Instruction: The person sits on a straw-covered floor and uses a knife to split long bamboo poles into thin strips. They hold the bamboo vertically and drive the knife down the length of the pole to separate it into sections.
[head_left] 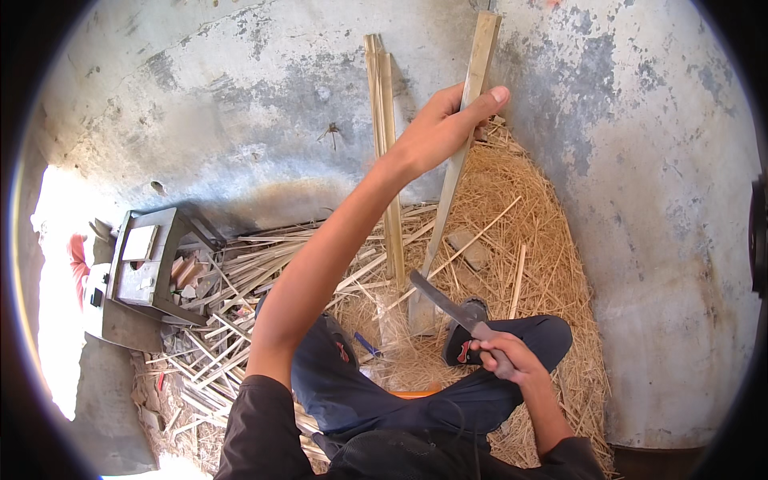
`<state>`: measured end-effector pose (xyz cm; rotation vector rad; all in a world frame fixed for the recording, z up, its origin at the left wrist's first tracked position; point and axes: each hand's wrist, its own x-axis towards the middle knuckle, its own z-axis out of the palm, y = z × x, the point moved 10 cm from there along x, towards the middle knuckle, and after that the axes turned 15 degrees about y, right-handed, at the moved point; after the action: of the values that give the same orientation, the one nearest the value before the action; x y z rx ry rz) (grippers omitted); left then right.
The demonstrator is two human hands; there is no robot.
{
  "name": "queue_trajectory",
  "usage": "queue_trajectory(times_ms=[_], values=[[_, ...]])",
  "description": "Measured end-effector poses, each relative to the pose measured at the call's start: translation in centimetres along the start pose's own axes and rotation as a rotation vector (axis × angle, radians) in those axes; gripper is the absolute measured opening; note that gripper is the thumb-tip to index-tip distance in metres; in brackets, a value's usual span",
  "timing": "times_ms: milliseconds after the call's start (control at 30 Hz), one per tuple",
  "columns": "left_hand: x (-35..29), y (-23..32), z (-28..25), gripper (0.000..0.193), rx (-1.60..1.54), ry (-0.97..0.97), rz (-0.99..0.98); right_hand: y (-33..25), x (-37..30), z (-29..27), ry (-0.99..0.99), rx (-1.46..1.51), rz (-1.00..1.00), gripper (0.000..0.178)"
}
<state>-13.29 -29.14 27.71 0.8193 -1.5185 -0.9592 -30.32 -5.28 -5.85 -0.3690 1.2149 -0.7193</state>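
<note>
"Left hand (450,124): what's it got?"
"It's curled round a long, pale wood strip (453,178), top middle of the frame."
"Right hand (512,358)?"
"Wrapped around a long, dark metal knife (458,312), below the middle."

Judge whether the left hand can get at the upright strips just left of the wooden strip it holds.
Probably not for a firm grasp as things stand: the left hand is occupied with the wooden strip. Otherwise, the upright strips look close, their upper ends unobstructed.
</note>
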Motion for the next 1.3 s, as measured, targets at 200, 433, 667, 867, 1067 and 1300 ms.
queue_trajectory(times_ms=[200, 433, 667, 867, 1067, 1300], values=[[2.5, -2.8, -2.6, 0.036, -0.151, 0.204, -0.054, -5.6, -9.5, -1.0, 0.039, -0.285, -0.061, 0.035], [3.9, -0.4, -4.9, 0.03, -0.321, 0.209, 0.163, -10.5, -13.7, -2.0, 0.07, -0.064, -0.436, 0.064], [3.6, 3.0, -2.2, 0.027, -0.27, 0.12, 0.169, -4.9, -0.7, 0.9, 0.178, -0.038, -0.658, 0.027], [3.0, 2.9, -2.1, 0.043, -0.294, 0.258, 0.132, -2.1, 5.3, 4.0, 0.222, 0.023, -0.502, 0.018], [1.6, 3.5, -1.8, 0.044, -0.311, 0.234, 0.186, -4.1, 4.7, 8.1, 0.18, 0.104, -0.437, 0.014], [1.1, 3.9, -2.4, 0.048, -0.255, 0.311, 0.233, -2.2, 6.6, 9.7, 0.207, 0.011, -0.442, 0.016]])
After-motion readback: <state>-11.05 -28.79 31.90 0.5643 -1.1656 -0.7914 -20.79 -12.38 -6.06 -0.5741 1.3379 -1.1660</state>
